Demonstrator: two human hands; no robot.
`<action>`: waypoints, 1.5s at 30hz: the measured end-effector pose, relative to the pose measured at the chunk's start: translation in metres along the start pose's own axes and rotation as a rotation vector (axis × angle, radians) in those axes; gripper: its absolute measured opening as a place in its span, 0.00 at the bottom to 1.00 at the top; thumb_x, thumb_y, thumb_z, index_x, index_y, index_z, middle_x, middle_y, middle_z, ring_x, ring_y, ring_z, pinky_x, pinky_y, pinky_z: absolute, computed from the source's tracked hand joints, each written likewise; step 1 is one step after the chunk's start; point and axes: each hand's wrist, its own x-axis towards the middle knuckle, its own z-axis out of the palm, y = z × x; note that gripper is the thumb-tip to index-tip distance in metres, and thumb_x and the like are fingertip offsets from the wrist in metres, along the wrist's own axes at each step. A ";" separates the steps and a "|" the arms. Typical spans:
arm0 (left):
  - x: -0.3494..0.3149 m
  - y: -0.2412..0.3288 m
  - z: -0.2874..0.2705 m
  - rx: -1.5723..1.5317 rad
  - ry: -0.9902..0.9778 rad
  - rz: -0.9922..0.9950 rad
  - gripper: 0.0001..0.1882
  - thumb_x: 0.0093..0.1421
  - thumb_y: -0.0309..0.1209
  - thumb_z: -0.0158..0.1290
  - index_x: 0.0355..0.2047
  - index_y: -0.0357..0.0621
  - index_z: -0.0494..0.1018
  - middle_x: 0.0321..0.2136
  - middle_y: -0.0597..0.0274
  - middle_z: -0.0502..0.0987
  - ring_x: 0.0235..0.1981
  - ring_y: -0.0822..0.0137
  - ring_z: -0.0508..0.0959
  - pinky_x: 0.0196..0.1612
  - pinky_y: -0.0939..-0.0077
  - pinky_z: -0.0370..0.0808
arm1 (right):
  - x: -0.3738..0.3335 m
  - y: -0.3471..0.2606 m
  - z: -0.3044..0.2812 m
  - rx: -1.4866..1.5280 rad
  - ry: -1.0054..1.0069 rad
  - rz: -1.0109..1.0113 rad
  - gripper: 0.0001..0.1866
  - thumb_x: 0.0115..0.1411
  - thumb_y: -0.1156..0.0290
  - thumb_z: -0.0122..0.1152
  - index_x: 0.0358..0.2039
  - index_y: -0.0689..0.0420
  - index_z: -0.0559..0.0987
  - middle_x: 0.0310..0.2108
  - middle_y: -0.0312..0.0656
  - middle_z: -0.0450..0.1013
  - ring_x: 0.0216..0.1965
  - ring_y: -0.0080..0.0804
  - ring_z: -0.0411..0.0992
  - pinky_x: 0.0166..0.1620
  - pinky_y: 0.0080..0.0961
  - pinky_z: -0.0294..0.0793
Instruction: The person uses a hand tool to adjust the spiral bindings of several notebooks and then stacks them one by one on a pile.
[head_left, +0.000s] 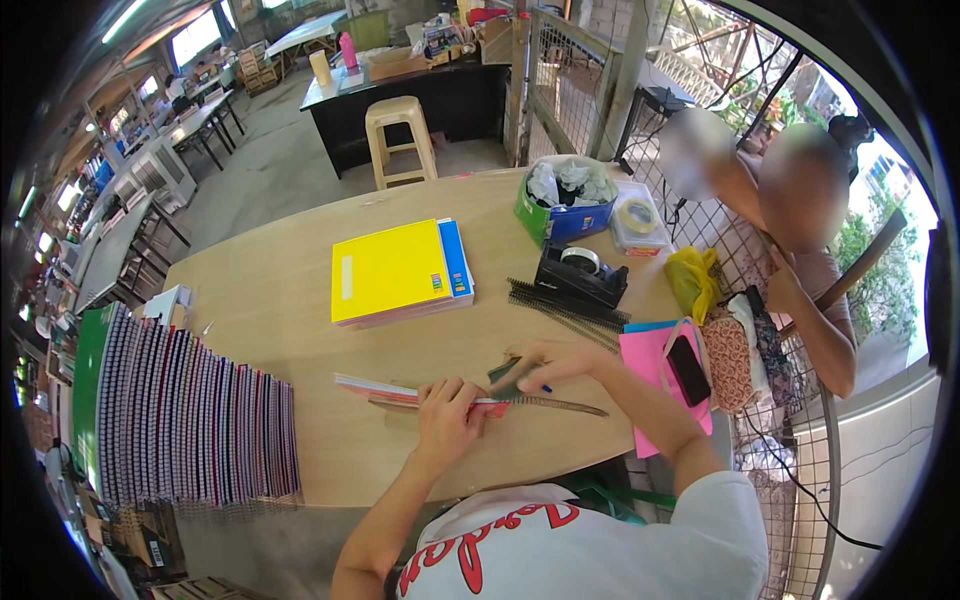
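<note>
My left hand (447, 412) presses down on a thin stack of sheets with a spiral binding coil (560, 404) along its near edge, lying on the wooden table (260, 300). My right hand (548, 362) sits just right of it, fingers closed on a small dark green tool (506, 375) at the coil. The stack (372, 388) reaches left from under my left hand.
A yellow and blue pile of covers (398, 270) lies mid-table. Black coils (566, 305), a tape dispenser (582, 272), a green-blue tub (565, 205) and pink paper with a phone (688, 368) sit right. Bound notebooks (190, 415) fan out left. A person (800, 250) stands beyond a wire fence.
</note>
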 end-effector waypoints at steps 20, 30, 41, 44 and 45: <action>-0.006 -0.009 0.002 -0.102 -0.053 -0.087 0.39 0.46 0.33 0.70 0.57 0.46 0.63 0.49 0.54 0.73 0.42 0.53 0.76 0.47 0.55 0.67 | 0.009 0.017 0.004 0.011 0.024 0.012 0.30 0.61 0.47 0.59 0.55 0.55 0.80 0.48 0.51 0.73 0.51 0.41 0.70 0.54 0.34 0.67; -0.003 -0.038 -0.030 0.063 -0.029 0.009 0.16 0.49 0.30 0.66 0.37 0.49 0.73 0.35 0.63 0.75 0.38 0.57 0.75 0.49 0.57 0.66 | 0.014 0.008 0.015 0.257 0.034 -0.200 0.29 0.59 0.42 0.59 0.55 0.46 0.81 0.42 0.53 0.72 0.48 0.47 0.70 0.52 0.37 0.67; -0.001 -0.042 -0.032 -0.032 -0.061 -0.007 0.15 0.51 0.28 0.63 0.38 0.50 0.73 0.34 0.65 0.76 0.42 0.58 0.76 0.50 0.57 0.66 | 0.027 0.019 0.023 0.082 0.193 0.092 0.29 0.59 0.43 0.60 0.55 0.48 0.81 0.47 0.54 0.73 0.52 0.50 0.71 0.57 0.38 0.67; -0.006 -0.045 -0.034 -0.080 -0.122 -0.062 0.19 0.51 0.28 0.64 0.43 0.49 0.72 0.36 0.63 0.76 0.43 0.58 0.77 0.50 0.58 0.66 | 0.041 -0.009 0.018 0.045 0.167 0.054 0.28 0.59 0.42 0.60 0.53 0.46 0.82 0.47 0.57 0.73 0.53 0.51 0.71 0.57 0.37 0.67; -0.006 -0.047 -0.034 -0.116 -0.086 -0.089 0.20 0.51 0.27 0.64 0.44 0.49 0.72 0.37 0.62 0.76 0.43 0.58 0.77 0.50 0.59 0.67 | 0.044 -0.029 0.013 -0.553 0.130 0.274 0.27 0.59 0.44 0.61 0.52 0.48 0.83 0.54 0.57 0.72 0.54 0.48 0.71 0.57 0.37 0.67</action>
